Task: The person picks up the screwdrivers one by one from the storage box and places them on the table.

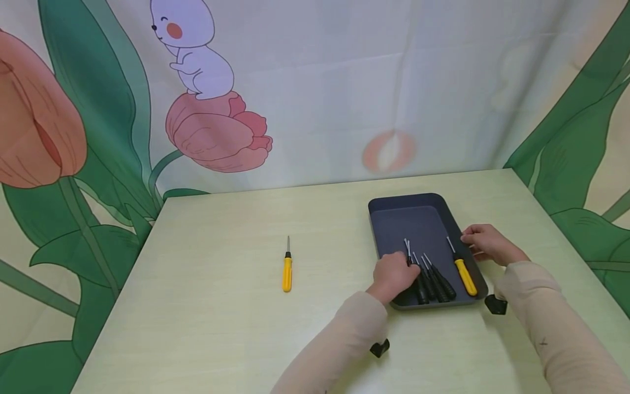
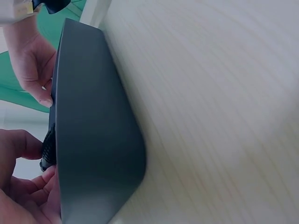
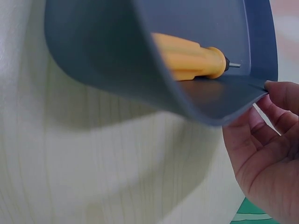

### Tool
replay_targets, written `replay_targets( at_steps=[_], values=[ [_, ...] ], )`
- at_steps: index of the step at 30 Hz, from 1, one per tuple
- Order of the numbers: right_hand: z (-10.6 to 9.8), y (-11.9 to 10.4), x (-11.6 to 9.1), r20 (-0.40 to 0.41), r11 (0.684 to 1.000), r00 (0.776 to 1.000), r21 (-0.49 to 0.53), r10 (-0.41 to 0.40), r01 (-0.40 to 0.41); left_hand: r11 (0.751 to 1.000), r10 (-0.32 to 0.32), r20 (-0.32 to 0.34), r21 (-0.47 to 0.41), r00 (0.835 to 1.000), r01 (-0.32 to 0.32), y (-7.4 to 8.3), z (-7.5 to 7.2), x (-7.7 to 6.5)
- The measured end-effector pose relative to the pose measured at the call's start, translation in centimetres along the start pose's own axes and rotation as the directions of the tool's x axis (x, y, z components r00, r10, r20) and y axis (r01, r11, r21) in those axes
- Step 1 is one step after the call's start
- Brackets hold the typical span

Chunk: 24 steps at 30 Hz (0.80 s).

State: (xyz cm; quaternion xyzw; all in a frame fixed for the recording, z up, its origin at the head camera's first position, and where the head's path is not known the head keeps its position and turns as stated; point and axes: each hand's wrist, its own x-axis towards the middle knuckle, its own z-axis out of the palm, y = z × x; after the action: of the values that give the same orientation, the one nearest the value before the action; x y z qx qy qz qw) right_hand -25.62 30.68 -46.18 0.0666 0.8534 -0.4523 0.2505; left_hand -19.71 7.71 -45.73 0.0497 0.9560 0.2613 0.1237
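Note:
A dark grey tray (image 1: 403, 221) stands on the right part of the table, holding several black-handled screwdrivers (image 1: 439, 285) and one yellow-handled screwdriver (image 1: 465, 276). My left hand (image 1: 395, 273) reaches over the tray's left side; in the left wrist view its thumb and fingers pinch a black screwdriver handle (image 2: 48, 150). With thumb and fingers, my right hand (image 1: 492, 244) grips the tray's right rim, as the right wrist view confirms. Close to that grip, the yellow handle (image 3: 194, 58) lies inside the tray. The left hand hides part of the black screwdrivers.
Another yellow-handled screwdriver (image 1: 287, 272) lies on the pale wooden table (image 1: 206, 306), left of the tray, its tip pointing toward the back. A printed curtain (image 1: 315, 98) hangs behind the table's back edge.

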Motion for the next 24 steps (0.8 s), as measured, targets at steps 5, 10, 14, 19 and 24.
replay_targets(
  at_steps=[5, 10, 14, 19, 24],
  values=[
    [0.0, -0.1, -0.2, 0.007, 1.000, 1.000, -0.003, -0.007, 0.007, 0.997, 0.027, -0.017, -0.065, 0.999, -0.028, -0.3, -0.2, 0.0],
    [-0.1, -0.2, -0.2, 0.006, 1.000, 1.000, -0.005, -0.006, 0.006, 0.982, 0.034, -0.020, -0.184, 0.999, -0.037, -0.7, -0.5, 0.1],
    [0.0, -0.2, -0.1, 0.001, 1.000, 1.000, -0.008, 0.010, -0.010, 0.963, 0.039, 0.001, -0.268, 0.999, -0.037, -1.1, -0.6, 0.3],
    [0.0, -0.3, -0.1, 0.003, 1.000, 1.000, -0.009, 0.010, -0.010, 0.932, 0.041, 0.037, -0.361, 0.998, -0.025, -1.4, -0.8, 0.4],
    [0.0, -0.3, -0.2, 0.006, 1.000, 1.000, -0.010, 0.001, -0.001, 0.905, 0.040, 0.054, -0.424, 0.998, -0.014, -1.6, -1.0, 0.3]
  ],
)
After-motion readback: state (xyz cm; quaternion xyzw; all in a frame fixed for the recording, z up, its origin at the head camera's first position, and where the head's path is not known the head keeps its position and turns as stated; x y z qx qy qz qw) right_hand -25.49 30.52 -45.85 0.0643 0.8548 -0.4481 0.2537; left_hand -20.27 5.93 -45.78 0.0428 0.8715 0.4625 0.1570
